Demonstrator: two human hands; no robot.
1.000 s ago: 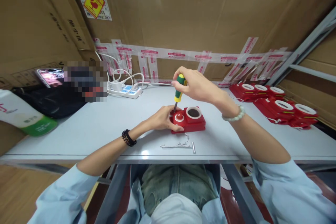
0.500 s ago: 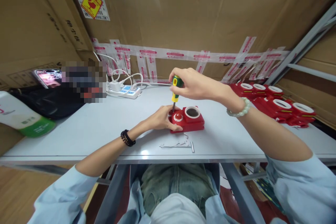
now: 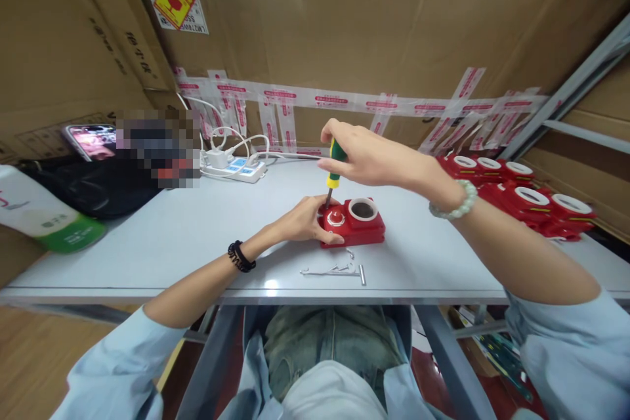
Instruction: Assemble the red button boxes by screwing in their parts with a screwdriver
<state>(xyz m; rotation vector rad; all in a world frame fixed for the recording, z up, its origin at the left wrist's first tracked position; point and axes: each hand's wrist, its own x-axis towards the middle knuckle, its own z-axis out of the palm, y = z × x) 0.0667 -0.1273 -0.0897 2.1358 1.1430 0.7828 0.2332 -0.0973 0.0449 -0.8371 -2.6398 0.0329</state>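
Observation:
A red housing (image 3: 365,234) with a white-rimmed round opening and a red knob (image 3: 336,215) lies on the table. My left hand (image 3: 310,220) grips its left end, thumb along the near side. Above it, my right hand (image 3: 364,152) is closed round the green and yellow handle of a screwdriver (image 3: 333,180). The shaft points down, slightly tilted, to the housing's left far corner; its tip is partly hidden by my left fingers. Just in front of the housing lie several small screws (image 3: 343,268) and a silver T-shaped metal piece (image 3: 363,274).
More red housings (image 3: 534,200) are grouped at the right of the white table (image 3: 197,230). A power strip (image 3: 241,170) with white cables sits at the back. At left are a phone (image 3: 93,141), a black bag (image 3: 123,203) and a green-white package (image 3: 44,216). Cardboard stands behind.
The fingers of my right hand have turned and shifted on the screwdriver handle, which leans a little more to the right. My left hand stays on the housing.

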